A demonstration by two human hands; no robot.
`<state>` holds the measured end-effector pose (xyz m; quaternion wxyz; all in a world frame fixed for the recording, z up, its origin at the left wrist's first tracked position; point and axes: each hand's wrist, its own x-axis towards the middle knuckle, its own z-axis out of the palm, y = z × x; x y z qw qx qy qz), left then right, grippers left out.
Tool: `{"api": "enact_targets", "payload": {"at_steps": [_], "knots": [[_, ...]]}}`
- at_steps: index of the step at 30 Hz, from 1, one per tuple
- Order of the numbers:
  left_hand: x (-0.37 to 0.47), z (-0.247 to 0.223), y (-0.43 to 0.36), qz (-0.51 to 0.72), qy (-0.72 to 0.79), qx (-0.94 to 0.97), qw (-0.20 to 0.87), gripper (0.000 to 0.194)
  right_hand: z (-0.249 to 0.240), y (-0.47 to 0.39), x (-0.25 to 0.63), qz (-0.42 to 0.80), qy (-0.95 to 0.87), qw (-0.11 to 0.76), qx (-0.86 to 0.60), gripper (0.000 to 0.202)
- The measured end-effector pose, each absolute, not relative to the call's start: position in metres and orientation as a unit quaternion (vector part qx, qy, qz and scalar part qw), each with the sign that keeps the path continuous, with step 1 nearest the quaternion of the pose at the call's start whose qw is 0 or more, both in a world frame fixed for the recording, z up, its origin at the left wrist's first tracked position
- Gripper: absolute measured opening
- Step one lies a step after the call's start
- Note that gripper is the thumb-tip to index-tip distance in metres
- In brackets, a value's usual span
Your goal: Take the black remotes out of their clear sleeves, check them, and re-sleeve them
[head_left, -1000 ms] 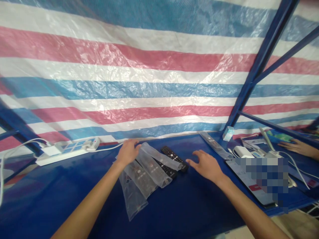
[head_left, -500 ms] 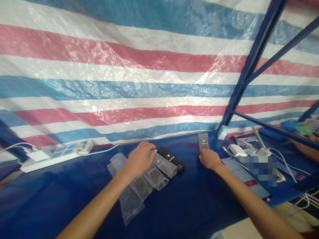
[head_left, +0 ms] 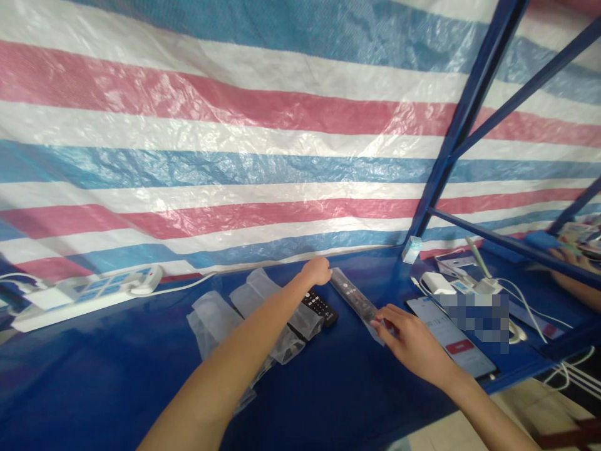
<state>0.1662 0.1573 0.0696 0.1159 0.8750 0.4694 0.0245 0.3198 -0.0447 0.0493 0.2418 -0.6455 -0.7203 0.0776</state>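
Note:
A black remote control in a clear plastic sleeve (head_left: pixel 353 293) lies slantwise just above or on the blue tabletop, which I cannot tell. My left hand (head_left: pixel 318 271) is closed at the far end of that sleeve. At the near end, the fingers of my right hand (head_left: pixel 406 338) pinch the sleeve beside the remote. Left of it lies a bare black remote control (head_left: pixel 321 307), partly under a bagged remote (head_left: pixel 304 321). More frosted plastic sleeves (head_left: pixel 211 316) spread out below my left forearm, which hides part of them.
A white power strip (head_left: pixel 94 297) with plugs sits at the left. On the right are a phone or tablet (head_left: pixel 457 341), a small box (head_left: pixel 412 250), white chargers (head_left: pixel 437 283) and cables. A blue metal frame (head_left: pixel 444 160) rises there; another person's arm (head_left: pixel 575 275) shows beyond it.
The bagged remote has come from the back right towards me and now lies slanted between both hands. My left hand has moved right, off the pile of sleeves, to its far end.

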Motion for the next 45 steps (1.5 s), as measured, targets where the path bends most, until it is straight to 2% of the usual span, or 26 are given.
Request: {"api": "enact_targets", "payload": {"at_steps": [5,15,23,26,28,40,45], "knots": [[0.181,0.052,0.174,0.014,0.491,0.856,0.161,0.031,0.041,-0.052,0.333,0.075,-0.714,0.245,-0.652,0.032],[0.175,0.052,0.171,0.07,0.524,0.836,0.144,0.032,0.03,-0.056,0.334,0.086,-0.715,0.241,-0.651,0.03],[0.179,0.052,0.169,0.048,0.536,0.825,0.175,0.033,0.028,-0.057,0.332,0.096,-0.712,0.235,-0.655,0.034],[0.178,0.055,0.161,0.058,0.531,0.829,0.165,0.024,0.027,-0.059,0.334,0.094,-0.711,0.235,-0.656,0.035],[0.175,0.063,0.155,0.084,0.521,0.837,0.146,0.017,0.026,-0.061,0.336,0.087,-0.71,0.238,-0.656,0.034],[0.174,0.166,0.098,0.242,0.4,0.884,0.02,0.025,0.021,-0.076,0.348,0.036,-0.632,0.286,-0.719,0.036],[0.176,0.195,0.076,0.269,0.35,0.897,0.019,0.025,0.022,-0.067,0.347,0.055,-0.592,0.258,-0.761,0.049]]}}
